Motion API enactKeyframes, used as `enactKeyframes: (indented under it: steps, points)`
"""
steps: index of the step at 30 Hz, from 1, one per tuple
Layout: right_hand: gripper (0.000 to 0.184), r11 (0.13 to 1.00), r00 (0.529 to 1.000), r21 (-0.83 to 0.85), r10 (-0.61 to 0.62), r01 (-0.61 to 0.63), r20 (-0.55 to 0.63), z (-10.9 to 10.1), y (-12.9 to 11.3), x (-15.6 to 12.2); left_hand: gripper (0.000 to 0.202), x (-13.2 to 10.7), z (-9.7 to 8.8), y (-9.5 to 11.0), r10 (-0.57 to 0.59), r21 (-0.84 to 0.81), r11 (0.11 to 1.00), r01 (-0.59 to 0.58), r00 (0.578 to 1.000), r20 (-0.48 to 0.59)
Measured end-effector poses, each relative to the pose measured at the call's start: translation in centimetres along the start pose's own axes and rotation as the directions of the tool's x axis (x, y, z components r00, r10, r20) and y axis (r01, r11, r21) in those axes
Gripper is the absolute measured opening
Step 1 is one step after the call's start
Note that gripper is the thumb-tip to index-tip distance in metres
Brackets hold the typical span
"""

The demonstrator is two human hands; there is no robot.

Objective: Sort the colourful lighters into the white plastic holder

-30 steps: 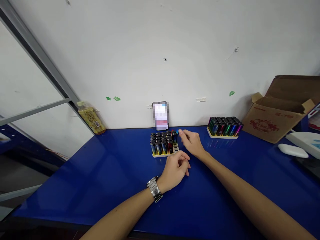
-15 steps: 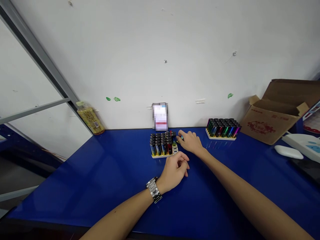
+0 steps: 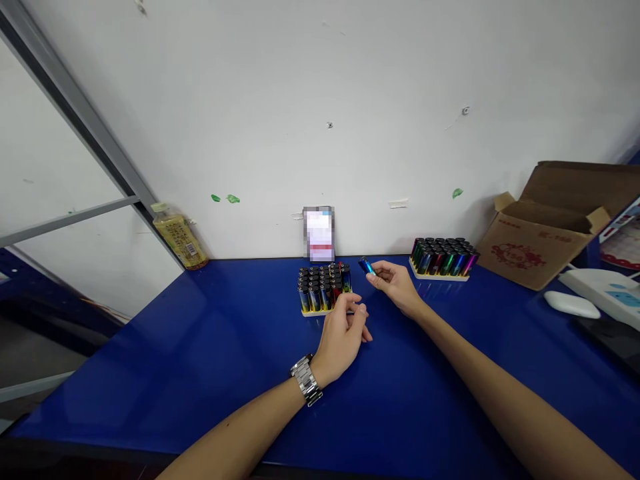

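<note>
Right hand (image 3: 393,285) pinches a slim blue metallic lighter (image 3: 367,267) between thumb and fingertips over a glossy blue desk (image 3: 200,347), just beside a cream tray of upright black-capped lighters (image 3: 311,313). Left hand (image 3: 341,340), loosely curled and empty, rests at the tray's front corner, a steel link watch (image 3: 306,380) on its wrist. A second cream tray of lighters (image 3: 439,277) stands to the right, near an open brown cardboard box (image 3: 530,250).

Open cardboard box (image 3: 543,247) on the blue surface (image 3: 150,360), far right. Plastic bottle (image 3: 179,237) by the white wall (image 3: 250,120), far left.
</note>
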State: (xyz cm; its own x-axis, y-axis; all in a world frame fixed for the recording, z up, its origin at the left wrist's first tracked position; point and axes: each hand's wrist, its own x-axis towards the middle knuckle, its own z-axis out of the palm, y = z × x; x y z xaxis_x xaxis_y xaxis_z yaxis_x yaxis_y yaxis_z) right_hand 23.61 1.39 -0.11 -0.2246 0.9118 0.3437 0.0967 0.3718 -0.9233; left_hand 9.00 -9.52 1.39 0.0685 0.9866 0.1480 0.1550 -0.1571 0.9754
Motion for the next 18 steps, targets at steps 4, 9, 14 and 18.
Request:
enactKeyframes:
  steps: [4, 9, 14, 18]
  points:
    - [0.039, 0.992, 0.970, 0.126, -0.038, 0.008, 0.239, 0.5, -1.9, -0.9, 0.031, 0.0, 0.0, -0.1, 0.029, 0.012, 1.000, -0.029, 0.999, -0.041]
    - [0.039, 0.993, 0.944, 0.112, -0.009, -0.029, 0.330, 0.8, -3.0, -1.2, 0.032, 0.1, 0.0, -0.5, 0.014, 0.012, 1.000, -0.013, 0.998, -0.068]
    - [0.038, 0.997, 0.916, 0.068, 0.011, -0.041, 0.401, 0.6, -3.6, -1.3, 0.032, 0.1, -0.1, -0.5, 0.011, 0.019, 1.000, -0.009, 0.994, -0.109]
    - [0.045, 0.987, 0.851, 0.105, 0.050, -0.122, 0.522, 0.0, -3.5, -1.3, 0.029, -0.2, -0.2, -0.3, 0.070, 0.107, 0.993, -0.052, 0.983, -0.168]
